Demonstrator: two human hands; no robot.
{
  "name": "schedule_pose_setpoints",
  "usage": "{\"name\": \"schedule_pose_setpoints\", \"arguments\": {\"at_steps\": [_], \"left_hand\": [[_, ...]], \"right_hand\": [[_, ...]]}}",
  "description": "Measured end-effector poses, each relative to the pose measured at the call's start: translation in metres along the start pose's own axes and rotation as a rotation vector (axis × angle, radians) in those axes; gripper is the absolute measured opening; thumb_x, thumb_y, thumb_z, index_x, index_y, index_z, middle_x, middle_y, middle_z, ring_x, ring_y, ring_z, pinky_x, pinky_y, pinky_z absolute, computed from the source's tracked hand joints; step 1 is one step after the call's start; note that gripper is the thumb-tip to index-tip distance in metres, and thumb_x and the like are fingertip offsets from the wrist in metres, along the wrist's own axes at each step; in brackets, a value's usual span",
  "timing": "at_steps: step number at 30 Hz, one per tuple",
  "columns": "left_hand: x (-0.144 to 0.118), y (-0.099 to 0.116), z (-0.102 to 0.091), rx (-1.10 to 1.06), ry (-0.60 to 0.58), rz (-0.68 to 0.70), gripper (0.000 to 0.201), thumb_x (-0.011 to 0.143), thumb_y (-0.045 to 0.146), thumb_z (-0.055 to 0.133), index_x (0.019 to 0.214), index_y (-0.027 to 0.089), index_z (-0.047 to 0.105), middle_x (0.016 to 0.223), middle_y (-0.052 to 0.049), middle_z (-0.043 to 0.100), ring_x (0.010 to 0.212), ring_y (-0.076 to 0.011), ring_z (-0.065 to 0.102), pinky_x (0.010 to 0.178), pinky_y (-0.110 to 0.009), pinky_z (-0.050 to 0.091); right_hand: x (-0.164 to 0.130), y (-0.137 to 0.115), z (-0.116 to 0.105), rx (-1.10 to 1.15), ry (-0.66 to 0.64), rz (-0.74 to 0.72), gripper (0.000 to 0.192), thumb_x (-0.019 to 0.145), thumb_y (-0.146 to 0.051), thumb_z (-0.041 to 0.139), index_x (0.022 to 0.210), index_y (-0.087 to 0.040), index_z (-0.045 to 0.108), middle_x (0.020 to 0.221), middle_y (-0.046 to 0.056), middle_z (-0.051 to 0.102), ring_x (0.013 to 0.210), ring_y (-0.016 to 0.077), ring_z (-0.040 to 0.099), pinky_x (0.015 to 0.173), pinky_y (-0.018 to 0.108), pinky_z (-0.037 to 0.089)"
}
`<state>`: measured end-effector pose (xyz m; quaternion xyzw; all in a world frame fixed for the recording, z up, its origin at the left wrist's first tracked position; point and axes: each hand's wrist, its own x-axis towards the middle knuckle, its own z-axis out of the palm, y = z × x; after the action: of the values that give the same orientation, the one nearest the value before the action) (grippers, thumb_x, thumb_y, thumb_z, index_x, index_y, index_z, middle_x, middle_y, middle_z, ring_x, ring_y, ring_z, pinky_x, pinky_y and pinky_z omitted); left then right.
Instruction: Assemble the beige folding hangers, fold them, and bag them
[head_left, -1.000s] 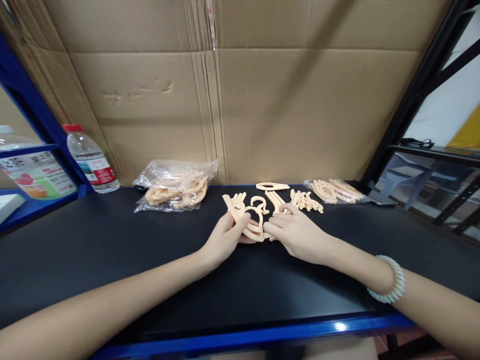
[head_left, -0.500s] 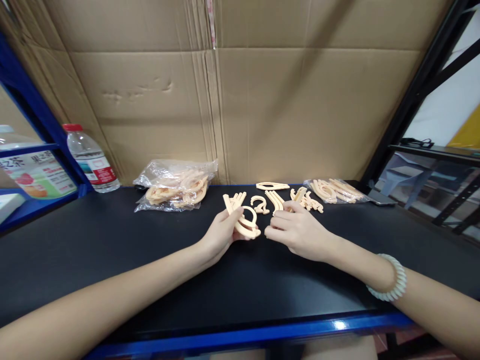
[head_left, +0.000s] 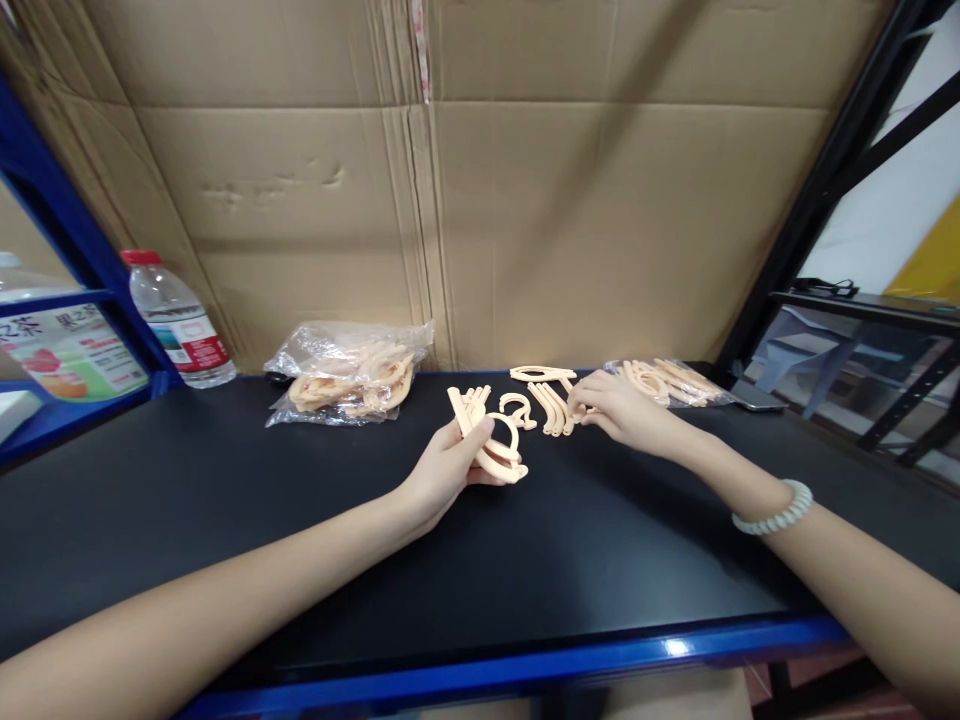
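Note:
My left hand (head_left: 450, 465) is closed around a beige plastic folding hanger (head_left: 489, 462), its curved hook and an arm showing past the thumb. Farther back on the table, my right hand (head_left: 619, 408) has its fingers bent down and together among small beige pieces; whatever lies between the fingertips is hidden. Just left of those fingers lies a row of curved hanger arms (head_left: 551, 410). A loose hook piece (head_left: 516, 410) rests between that row and my left hand. Several straight arms (head_left: 474, 396) lie behind the held hanger. A long folded piece (head_left: 541, 373) is at the back.
On the black table (head_left: 360, 580), a clear bag of beige parts (head_left: 352, 380) stands at the back left, and another bag (head_left: 667, 382) at the back right. A red-capped water bottle (head_left: 180, 325) is at the far left. Cardboard (head_left: 300, 200) walls the back.
My right hand has moved away from my left, back and to the right, onto the small pieces. My left hand keeps the hanger and has barely shifted.

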<state>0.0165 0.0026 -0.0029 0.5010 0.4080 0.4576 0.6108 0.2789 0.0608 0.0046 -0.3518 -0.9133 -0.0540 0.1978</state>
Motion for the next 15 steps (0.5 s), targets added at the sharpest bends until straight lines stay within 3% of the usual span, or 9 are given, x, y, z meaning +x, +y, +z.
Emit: {"name": "schedule_pose_setpoints", "arguments": {"at_steps": [9, 15], "left_hand": [[-0.001, 0.000, 0.001, -0.003, 0.001, -0.008, 0.014, 0.095, 0.028, 0.049, 0.089, 0.015, 0.051, 0.070, -0.007, 0.071, 0.066, -0.0192, 0.071, 0.059, -0.026, 0.056], [-0.001, 0.000, 0.001, 0.029, -0.008, 0.011, 0.016, 0.096, 0.030, 0.047, 0.094, 0.015, 0.052, 0.074, -0.005, 0.071, 0.070, -0.0173, 0.072, 0.060, -0.023, 0.055]], "right_hand": [[0.001, -0.003, 0.007, 0.080, 0.009, 0.023, 0.031, 0.080, 0.002, 0.044, 0.091, -0.018, 0.066, 0.097, 0.009, 0.061, 0.094, 0.0215, 0.053, 0.083, 0.037, 0.046], [0.002, -0.019, -0.003, 0.086, -0.048, 0.177, 0.010, 0.080, -0.011, 0.058, 0.081, -0.016, 0.066, 0.072, 0.004, 0.063, 0.069, 0.0169, 0.056, 0.066, 0.029, 0.045]]}}
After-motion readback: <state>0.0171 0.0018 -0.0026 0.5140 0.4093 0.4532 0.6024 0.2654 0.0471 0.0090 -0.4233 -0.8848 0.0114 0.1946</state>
